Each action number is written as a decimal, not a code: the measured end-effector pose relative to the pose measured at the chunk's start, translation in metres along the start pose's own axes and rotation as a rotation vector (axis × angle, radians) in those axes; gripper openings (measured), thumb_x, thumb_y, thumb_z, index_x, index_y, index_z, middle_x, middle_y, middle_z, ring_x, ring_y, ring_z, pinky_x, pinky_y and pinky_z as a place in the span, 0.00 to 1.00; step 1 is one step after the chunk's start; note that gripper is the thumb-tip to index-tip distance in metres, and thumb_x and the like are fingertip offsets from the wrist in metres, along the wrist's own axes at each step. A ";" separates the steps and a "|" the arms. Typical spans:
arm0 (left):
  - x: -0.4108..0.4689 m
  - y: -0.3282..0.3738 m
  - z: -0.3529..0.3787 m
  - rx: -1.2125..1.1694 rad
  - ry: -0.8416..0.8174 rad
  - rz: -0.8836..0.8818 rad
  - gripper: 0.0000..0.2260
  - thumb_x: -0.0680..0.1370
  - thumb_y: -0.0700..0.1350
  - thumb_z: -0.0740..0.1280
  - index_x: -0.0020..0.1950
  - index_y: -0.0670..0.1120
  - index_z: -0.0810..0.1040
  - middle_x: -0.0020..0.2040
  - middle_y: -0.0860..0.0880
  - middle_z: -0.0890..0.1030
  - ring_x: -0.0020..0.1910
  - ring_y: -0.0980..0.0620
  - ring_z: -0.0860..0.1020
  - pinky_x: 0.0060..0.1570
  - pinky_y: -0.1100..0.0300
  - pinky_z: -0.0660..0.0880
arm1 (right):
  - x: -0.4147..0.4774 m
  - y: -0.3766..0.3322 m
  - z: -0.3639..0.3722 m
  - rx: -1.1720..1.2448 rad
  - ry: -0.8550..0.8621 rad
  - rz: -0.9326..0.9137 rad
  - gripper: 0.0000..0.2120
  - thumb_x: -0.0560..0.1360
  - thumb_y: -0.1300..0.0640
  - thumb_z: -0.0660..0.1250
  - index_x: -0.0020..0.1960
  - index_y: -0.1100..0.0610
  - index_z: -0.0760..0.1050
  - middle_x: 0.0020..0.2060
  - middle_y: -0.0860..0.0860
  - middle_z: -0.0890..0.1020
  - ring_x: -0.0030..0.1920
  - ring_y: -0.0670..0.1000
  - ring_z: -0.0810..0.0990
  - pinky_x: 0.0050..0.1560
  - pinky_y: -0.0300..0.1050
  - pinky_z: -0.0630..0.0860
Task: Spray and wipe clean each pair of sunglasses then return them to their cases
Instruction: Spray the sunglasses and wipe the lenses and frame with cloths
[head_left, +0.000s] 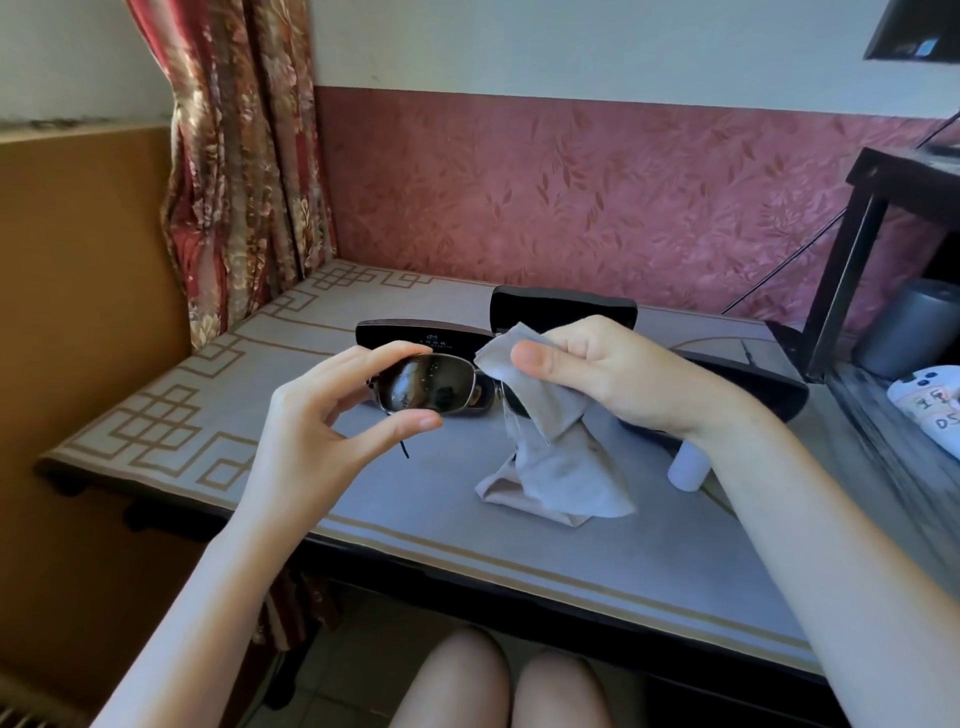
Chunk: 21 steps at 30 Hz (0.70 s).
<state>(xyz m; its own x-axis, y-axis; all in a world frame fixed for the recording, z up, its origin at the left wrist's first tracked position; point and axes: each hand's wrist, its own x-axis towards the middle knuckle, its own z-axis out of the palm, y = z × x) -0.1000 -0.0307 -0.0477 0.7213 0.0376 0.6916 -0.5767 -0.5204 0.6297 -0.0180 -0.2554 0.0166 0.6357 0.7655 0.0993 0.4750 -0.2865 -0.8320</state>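
Sunglasses (423, 384) (case print illegible)

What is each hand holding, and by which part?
Left hand: sunglasses, pinched by one lens's rim. Right hand: grey cloth, pinched at its upper end over the other lens.

A home room: floral curtain (244, 156), pink leaf-patterned wallpaper (597, 208) and a cloth-covered table (467, 545)

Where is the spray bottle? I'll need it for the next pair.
In the head view, the white spray bottle stands on the table, right of the grey cloth, partly hidden under the right hand's wrist.
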 end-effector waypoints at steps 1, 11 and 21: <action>0.000 0.000 0.000 0.006 -0.006 -0.001 0.17 0.70 0.56 0.72 0.58 0.58 0.79 0.50 0.57 0.80 0.51 0.57 0.79 0.56 0.60 0.76 | -0.001 0.003 -0.003 0.015 -0.016 0.008 0.27 0.79 0.45 0.62 0.40 0.70 0.73 0.33 0.54 0.74 0.36 0.50 0.72 0.42 0.43 0.67; -0.002 -0.001 -0.002 -0.040 0.023 -0.036 0.19 0.70 0.62 0.71 0.59 0.62 0.78 0.52 0.53 0.81 0.54 0.51 0.79 0.57 0.48 0.77 | -0.020 0.015 -0.021 0.187 -0.211 0.006 0.18 0.73 0.69 0.68 0.62 0.59 0.75 0.49 0.49 0.83 0.50 0.46 0.82 0.50 0.36 0.76; -0.001 0.004 0.001 0.086 0.006 0.003 0.21 0.70 0.61 0.70 0.60 0.56 0.77 0.48 0.53 0.80 0.47 0.46 0.78 0.49 0.45 0.75 | -0.005 0.000 0.003 0.040 0.040 -0.016 0.09 0.63 0.51 0.76 0.31 0.50 0.76 0.26 0.44 0.75 0.29 0.42 0.73 0.31 0.36 0.69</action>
<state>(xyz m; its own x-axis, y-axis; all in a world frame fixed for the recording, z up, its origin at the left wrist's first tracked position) -0.1028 -0.0336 -0.0456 0.7169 0.0410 0.6959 -0.5435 -0.5922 0.5949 -0.0232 -0.2576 0.0141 0.6525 0.7458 0.1343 0.4616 -0.2505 -0.8510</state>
